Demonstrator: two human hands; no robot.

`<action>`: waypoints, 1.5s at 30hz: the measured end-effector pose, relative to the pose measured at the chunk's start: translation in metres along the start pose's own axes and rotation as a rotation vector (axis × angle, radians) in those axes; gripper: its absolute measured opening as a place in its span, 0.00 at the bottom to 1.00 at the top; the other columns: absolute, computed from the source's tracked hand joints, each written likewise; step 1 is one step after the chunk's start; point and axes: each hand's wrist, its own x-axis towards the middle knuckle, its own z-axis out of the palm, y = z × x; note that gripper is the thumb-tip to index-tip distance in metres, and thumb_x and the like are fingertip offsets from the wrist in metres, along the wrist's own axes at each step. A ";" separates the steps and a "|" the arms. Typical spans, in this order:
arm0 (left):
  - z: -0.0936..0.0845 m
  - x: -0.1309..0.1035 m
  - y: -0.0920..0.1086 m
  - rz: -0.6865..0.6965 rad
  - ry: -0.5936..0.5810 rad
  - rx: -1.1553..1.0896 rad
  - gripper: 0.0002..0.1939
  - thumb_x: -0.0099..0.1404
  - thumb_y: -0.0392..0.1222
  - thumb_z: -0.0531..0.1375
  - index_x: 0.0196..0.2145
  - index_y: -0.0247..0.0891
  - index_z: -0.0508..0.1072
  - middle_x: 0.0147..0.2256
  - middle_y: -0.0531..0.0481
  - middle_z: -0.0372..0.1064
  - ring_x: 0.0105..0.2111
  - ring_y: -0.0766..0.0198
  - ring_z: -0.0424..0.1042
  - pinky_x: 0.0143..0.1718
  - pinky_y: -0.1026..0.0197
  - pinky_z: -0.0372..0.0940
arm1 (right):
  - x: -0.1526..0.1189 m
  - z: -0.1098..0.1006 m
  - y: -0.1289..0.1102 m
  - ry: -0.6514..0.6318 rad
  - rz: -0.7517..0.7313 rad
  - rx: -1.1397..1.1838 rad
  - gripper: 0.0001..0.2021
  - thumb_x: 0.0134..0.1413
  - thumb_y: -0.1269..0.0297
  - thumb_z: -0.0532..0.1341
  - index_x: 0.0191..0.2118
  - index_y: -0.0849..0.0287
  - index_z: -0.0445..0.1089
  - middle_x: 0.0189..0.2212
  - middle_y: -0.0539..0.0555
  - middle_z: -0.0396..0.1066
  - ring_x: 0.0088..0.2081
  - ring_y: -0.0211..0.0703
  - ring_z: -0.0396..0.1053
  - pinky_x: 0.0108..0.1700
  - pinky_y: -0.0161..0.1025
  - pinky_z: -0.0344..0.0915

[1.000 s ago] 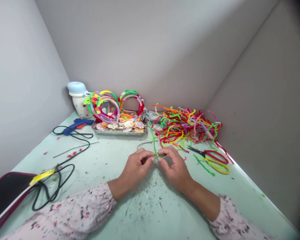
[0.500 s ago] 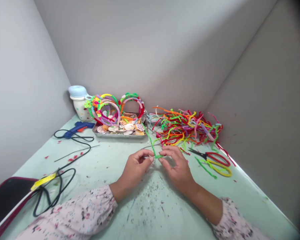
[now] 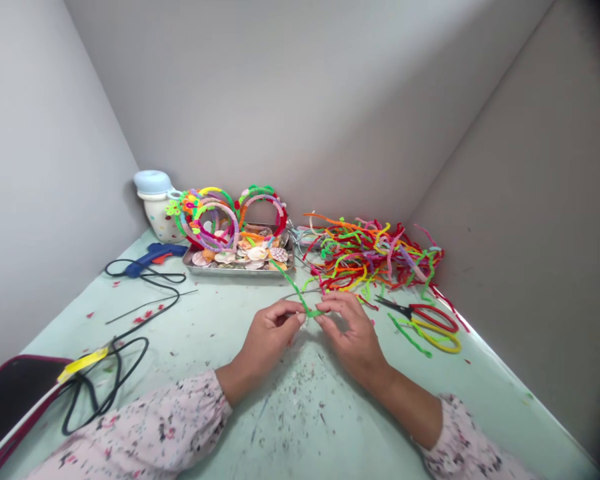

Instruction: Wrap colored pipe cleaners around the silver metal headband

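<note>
Between my two hands is a green pipe cleaner [image 3: 293, 285], its long end pointing up and to the left. My left hand [image 3: 271, 340] pinches it near its bend between thumb and forefinger. From the other side, my right hand [image 3: 350, 339] grips the short part of the same pipe cleaner with its fingertips. A thin grey wire hoop [image 3: 300, 291] lies just behind my fingers, partly hidden. Right of my right hand are scissors [image 3: 420, 321] with one red and one yellow handle, beside a loose green pipe cleaner piece [image 3: 411, 338].
A metal tray [image 3: 230, 271] of shells with pipe-cleaner-wrapped headbands [image 3: 215, 220] stands at the back. A tangled heap of coloured pipe cleaners [image 3: 375, 253] lies back right. At left are a blue glue gun [image 3: 147, 259], black cable [image 3: 145, 353], cup [image 3: 160, 207] and dark flat object [image 3: 17, 393].
The free end of the green pipe cleaner has swung further left and lower. Both hands stay close together with their pinch kept; the whole view has shifted slightly.
</note>
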 end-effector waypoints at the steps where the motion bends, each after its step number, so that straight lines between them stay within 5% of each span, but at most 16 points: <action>1: 0.000 0.000 0.000 0.002 0.001 0.001 0.08 0.58 0.41 0.60 0.33 0.32 0.72 0.17 0.59 0.57 0.17 0.73 0.56 0.19 0.69 0.54 | 0.000 0.000 0.000 0.002 0.001 0.001 0.06 0.55 0.68 0.61 0.40 0.53 0.70 0.42 0.54 0.65 0.47 0.45 0.64 0.50 0.46 0.61; 11: 0.001 0.000 0.001 0.037 0.003 0.021 0.07 0.59 0.41 0.60 0.32 0.34 0.72 0.21 0.57 0.59 0.19 0.73 0.56 0.20 0.69 0.54 | 0.000 -0.001 -0.001 0.016 0.016 -0.003 0.05 0.55 0.67 0.62 0.39 0.53 0.70 0.39 0.53 0.66 0.45 0.45 0.64 0.49 0.46 0.61; 23: 0.000 -0.005 -0.002 0.265 0.037 0.252 0.07 0.63 0.41 0.57 0.34 0.36 0.74 0.30 0.51 0.66 0.27 0.69 0.63 0.28 0.66 0.58 | -0.001 -0.002 -0.005 0.046 -0.016 0.008 0.05 0.54 0.67 0.61 0.39 0.53 0.70 0.36 0.53 0.67 0.42 0.45 0.66 0.47 0.47 0.62; 35: -0.001 -0.012 0.008 0.378 0.015 0.356 0.10 0.65 0.40 0.55 0.39 0.38 0.75 0.24 0.54 0.61 0.24 0.68 0.61 0.27 0.66 0.58 | -0.004 -0.003 -0.005 0.072 -0.034 0.033 0.06 0.56 0.66 0.60 0.40 0.52 0.71 0.36 0.53 0.68 0.41 0.45 0.66 0.45 0.47 0.64; 45: -0.001 -0.009 0.001 0.431 0.020 0.334 0.09 0.65 0.37 0.56 0.40 0.38 0.74 0.30 0.51 0.65 0.26 0.69 0.64 0.29 0.66 0.59 | -0.002 -0.003 -0.005 0.064 -0.057 0.047 0.07 0.55 0.68 0.61 0.40 0.52 0.71 0.35 0.52 0.68 0.41 0.44 0.66 0.45 0.46 0.64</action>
